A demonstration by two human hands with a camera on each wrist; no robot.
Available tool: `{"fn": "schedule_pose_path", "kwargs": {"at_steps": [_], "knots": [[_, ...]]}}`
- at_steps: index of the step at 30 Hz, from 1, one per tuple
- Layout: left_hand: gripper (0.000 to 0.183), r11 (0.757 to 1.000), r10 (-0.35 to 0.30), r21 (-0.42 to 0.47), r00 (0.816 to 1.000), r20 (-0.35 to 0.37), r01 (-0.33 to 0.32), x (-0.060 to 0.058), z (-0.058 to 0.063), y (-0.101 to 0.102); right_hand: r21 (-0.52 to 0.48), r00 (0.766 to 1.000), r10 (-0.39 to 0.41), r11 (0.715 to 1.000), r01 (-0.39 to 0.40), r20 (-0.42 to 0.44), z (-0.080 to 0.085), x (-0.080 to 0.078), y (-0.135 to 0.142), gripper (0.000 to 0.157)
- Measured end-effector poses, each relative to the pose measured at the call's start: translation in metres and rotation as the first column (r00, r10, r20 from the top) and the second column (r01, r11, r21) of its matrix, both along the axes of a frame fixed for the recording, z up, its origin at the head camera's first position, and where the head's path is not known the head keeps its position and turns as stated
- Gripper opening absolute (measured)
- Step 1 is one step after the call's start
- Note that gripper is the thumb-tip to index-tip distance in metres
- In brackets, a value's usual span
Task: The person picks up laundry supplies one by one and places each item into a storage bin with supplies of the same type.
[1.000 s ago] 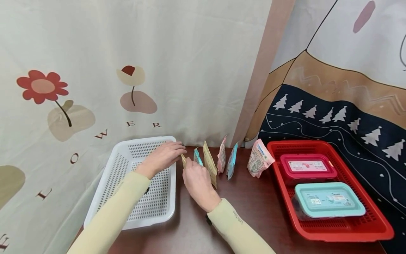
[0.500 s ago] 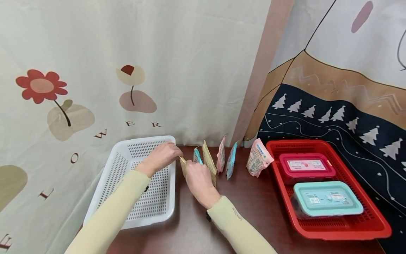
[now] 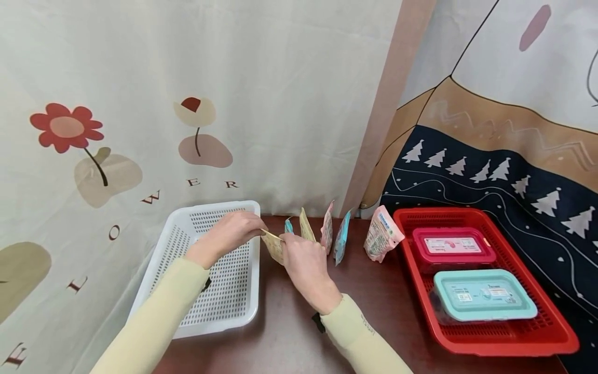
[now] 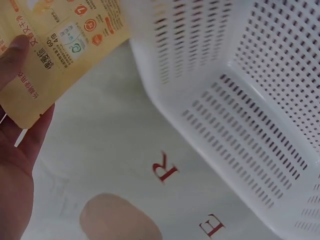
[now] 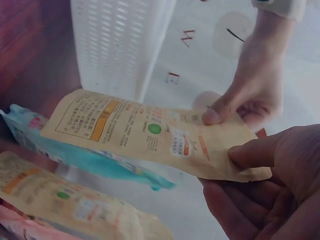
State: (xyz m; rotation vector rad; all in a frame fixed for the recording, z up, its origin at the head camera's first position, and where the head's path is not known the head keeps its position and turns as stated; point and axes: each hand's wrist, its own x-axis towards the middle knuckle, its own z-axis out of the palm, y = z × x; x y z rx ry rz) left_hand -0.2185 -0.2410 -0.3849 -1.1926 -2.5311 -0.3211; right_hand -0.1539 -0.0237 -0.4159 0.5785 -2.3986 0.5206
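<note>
Our left hand and right hand pinch a flat tan pouch, rectangular white plastic basket at nine o'clock.

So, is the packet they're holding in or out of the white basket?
Out: the tan packet is over the table, just right of the white basket.

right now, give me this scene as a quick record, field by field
left hand: pinches the held tan pouch
right hand: pinches the same pouch near its top
held pouch position: just right of the white basket
row behind right hand, left to right: first blue pouch, second tan pouch, first pink pouch, second blue pouch
set apart: second pink pouch, beside the red basket
red basket contents: deep-pink box, mint-lidded box
</note>
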Motion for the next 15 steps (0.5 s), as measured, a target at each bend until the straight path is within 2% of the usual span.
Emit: {"fn": "schedule_pose_path", "kwargs": {"at_steps": [4,9,12,15], "knots": [[0.013,0.992,-0.043,0.12,0.999,0.013,0.041,0.009,0.007,0.0,-0.05,0.998,0.059,0.997,-0.06,-0.019,0.013,0.003,0.011,0.008],[0.025,0.959,-0.116,0.259,0.993,-0.004,0.113,0.019,0.018,0.002,-0.152,0.991,0.133,0.979,-0.134,-0.016,0.03,0.004,0.021,0.011],[0.029,0.946,-0.138,0.295,0.99,-0.017,0.137,0.024,0.029,0.003,-0.201,0.985,0.171,0.964,-0.175,-0.034,0.037,0.003,0.023,0.013],[0.031,0.942,-0.129,0.308,0.991,-0.038,0.135,0.028,0.04,0.001,-0.247,0.974,0.221,0.942,-0.227,-0.051,0.041,0.002,0.024,0.015]]}}
